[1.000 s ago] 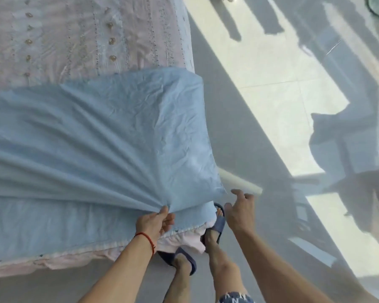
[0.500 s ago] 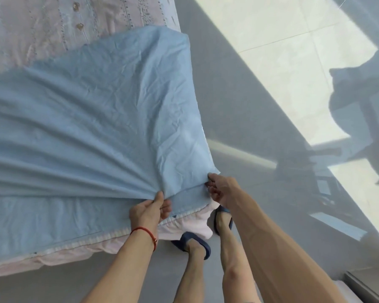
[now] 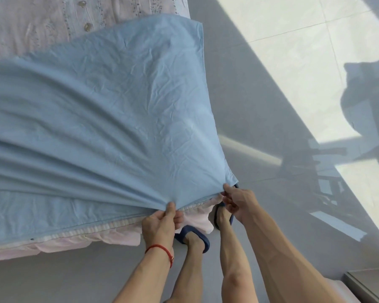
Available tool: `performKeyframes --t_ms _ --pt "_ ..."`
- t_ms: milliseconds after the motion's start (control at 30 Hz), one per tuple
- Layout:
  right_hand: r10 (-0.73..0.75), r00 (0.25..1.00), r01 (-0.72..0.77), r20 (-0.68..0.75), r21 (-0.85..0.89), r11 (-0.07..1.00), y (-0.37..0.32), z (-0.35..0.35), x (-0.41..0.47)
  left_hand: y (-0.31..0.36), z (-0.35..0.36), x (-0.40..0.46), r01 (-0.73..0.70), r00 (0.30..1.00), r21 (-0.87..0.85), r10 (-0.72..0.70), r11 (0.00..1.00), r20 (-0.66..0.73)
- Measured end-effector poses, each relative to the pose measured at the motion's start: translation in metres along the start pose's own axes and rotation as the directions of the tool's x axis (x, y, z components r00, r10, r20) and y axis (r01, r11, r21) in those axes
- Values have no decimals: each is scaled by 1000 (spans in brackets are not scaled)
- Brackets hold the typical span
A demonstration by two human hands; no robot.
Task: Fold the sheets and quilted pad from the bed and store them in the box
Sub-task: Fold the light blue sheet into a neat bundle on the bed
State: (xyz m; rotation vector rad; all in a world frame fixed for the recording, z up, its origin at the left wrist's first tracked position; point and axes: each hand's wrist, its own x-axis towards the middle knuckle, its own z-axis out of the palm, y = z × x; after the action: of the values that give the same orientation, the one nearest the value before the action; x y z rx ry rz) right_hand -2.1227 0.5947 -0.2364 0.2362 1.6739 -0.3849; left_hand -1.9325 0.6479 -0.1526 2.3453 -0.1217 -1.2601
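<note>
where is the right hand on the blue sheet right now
In the head view the right hand pinches the blue sheet at its near right corner, by the bed's edge, right of the left hand.

Dark blue slippers (image 3: 193, 238) stand on the grey tiled floor (image 3: 260, 84), which is crossed by sunlit patches.

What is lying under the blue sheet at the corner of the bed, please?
Under the blue sheet, along the near edge, a striped white band shows, with pale pink fabric bunched below it. Beyond the sheet lies a pink patterned cover. Everything beneath its middle is covered.
</note>
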Motion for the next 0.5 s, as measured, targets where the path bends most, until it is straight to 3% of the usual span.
performKeyframes --t_ms 233,333,400,500 --pt "-88 996 90 -32 43 995 15 -6 -8 -5 6 1 -110 992 170 118 979 -38" --pt "-252 958 229 -135 -162 960 13 2 -20 -3 6 6 -88 996 137 90 987 -7" --pt "-499 851 404 -166 -401 822 13 16 -39 -2 -1 0 -63 998 171 59 983 28" --pt "-860 490 725 140 -613 313 18 60 -79 2 -32 -9 0 1000 174 4 985 -21"
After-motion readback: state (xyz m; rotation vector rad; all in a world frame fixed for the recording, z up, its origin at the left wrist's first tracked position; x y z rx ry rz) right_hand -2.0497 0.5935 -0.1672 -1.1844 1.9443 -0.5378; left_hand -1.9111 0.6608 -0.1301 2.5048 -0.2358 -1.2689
